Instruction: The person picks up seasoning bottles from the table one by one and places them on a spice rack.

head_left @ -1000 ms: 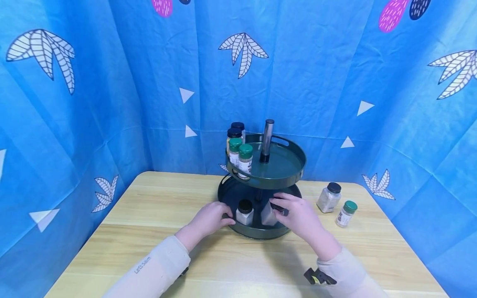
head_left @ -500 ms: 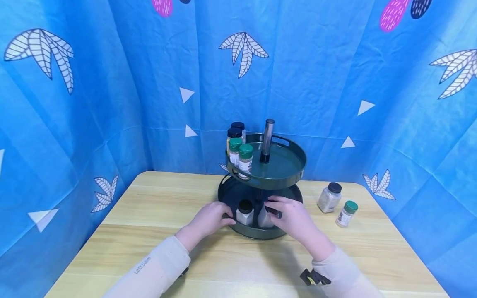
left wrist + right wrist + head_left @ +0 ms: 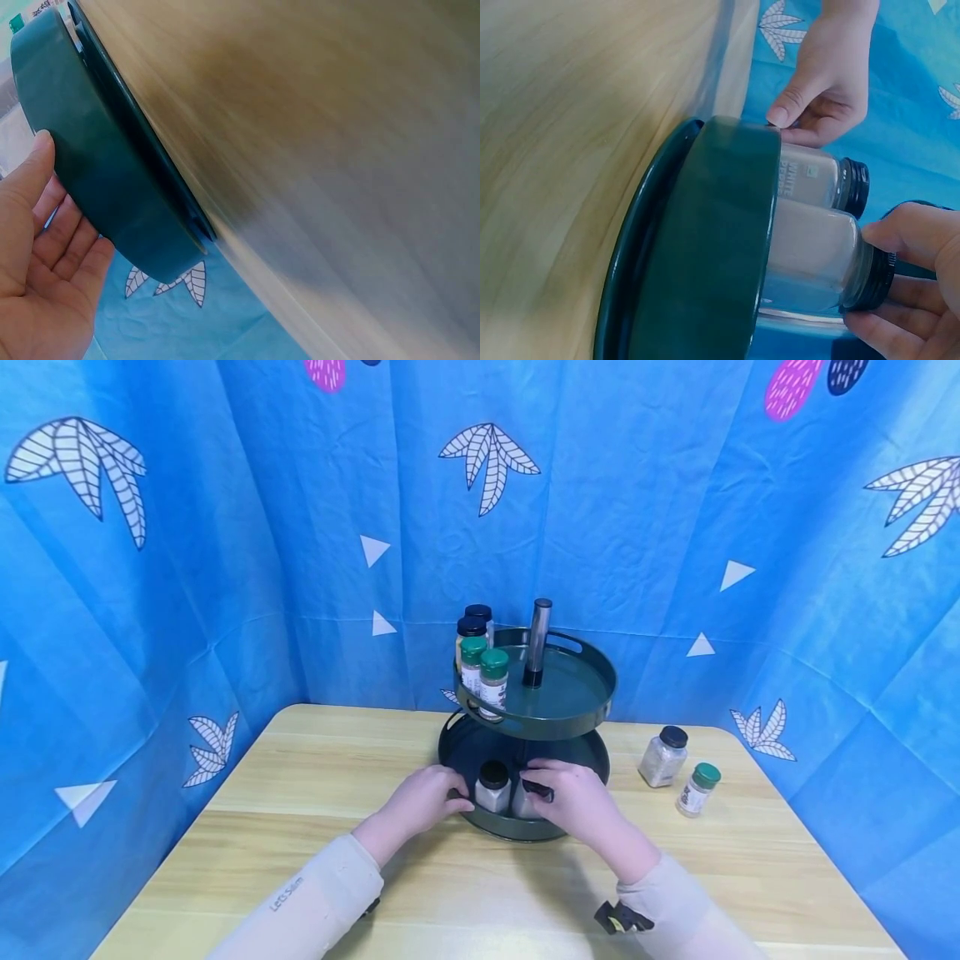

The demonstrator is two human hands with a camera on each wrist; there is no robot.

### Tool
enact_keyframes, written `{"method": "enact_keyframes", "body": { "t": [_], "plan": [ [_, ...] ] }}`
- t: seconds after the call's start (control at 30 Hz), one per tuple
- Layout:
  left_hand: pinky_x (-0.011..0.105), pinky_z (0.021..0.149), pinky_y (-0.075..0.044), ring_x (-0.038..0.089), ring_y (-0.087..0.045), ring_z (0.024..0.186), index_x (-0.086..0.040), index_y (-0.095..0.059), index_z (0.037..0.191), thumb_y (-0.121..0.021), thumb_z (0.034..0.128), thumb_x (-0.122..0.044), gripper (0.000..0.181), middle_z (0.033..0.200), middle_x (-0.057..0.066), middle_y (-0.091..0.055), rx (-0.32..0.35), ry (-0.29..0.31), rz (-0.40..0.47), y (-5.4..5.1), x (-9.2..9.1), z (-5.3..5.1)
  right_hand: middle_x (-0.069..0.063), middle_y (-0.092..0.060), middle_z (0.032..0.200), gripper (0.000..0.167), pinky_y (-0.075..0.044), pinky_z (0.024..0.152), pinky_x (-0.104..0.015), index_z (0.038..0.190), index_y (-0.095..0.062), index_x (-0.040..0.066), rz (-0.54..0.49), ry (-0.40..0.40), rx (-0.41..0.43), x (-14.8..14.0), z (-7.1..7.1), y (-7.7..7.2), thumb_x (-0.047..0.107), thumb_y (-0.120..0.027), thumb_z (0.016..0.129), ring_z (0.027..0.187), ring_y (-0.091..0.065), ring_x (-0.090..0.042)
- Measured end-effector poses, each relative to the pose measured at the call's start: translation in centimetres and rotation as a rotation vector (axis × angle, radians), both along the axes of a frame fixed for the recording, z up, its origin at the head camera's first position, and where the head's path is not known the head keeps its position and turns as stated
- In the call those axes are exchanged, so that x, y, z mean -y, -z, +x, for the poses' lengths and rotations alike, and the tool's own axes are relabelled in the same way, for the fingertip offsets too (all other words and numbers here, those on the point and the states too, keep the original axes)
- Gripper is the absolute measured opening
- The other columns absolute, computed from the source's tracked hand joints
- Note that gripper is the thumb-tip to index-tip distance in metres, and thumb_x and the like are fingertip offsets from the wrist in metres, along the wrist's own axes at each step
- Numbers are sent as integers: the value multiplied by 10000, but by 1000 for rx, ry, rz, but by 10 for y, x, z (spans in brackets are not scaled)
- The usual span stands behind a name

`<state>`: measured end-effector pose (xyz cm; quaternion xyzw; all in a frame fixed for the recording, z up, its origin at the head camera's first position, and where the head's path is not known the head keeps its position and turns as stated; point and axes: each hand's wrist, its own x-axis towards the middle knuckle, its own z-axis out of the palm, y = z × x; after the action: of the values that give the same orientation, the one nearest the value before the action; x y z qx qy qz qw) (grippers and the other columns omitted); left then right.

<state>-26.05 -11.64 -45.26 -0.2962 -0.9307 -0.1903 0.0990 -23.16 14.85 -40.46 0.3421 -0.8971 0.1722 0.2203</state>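
Note:
My right hand (image 3: 573, 802) grips a clear jar (image 3: 810, 236) of pale powder by its black lid, thumb on one side and fingers on the other. The jar is inside the lower tray (image 3: 517, 831) of a dark green two-tier turntable, close beside a second black-lidded jar (image 3: 492, 795). In the right wrist view this second jar (image 3: 810, 174) bears faint lettering. My left hand (image 3: 420, 802) holds the lower tray's left rim. The left wrist view has its thumb at the tray edge and its fingers (image 3: 71, 244) against the dark green wall (image 3: 97, 150).
On the upper tray (image 3: 573, 681), several bottles with black or green caps stand at the left, beside a metal post (image 3: 537, 643). To the right, a black-capped jar (image 3: 663, 758) and a green-capped bottle (image 3: 697, 791) stand on the wooden table (image 3: 352, 752). Blue curtains surround it.
My right hand has slid the jar leftward along the lower tray, nearer the second jar. The left hand has stayed at the rim.

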Motion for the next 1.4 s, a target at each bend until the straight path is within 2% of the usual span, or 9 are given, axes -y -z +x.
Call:
{"method": "enact_keyframes", "body": {
  "t": [0.63,0.97,1.4],
  "plan": [
    [321,772,-554,132,-645,822,-169,-752,872,-791,864,-334,170,858,-60,-703,17,-9,-10,0,-1,1,-63,-737,1128,269,-568,895,-409,1060,-789,115,4,34,73,9,1,-2,174,-837,801,1030,-708,-233],
    [319,766,-556,133,-645,815,-164,-753,866,-795,860,-329,171,850,-61,-703,5,-1,-12,-1,-1,1,-62,-730,1147,265,-564,902,-409,1064,-786,122,-1,37,79,7,-1,-1,184,-838,811,1049,-701,-234],
    [323,767,-559,140,-648,811,-158,-752,867,-799,857,-322,170,848,-59,-701,-1,-3,-9,0,-1,1,-47,-746,1084,196,-561,899,-410,1021,-790,112,-18,47,72,3,1,-8,176,-818,838,1030,-704,-215]
  ]
}}
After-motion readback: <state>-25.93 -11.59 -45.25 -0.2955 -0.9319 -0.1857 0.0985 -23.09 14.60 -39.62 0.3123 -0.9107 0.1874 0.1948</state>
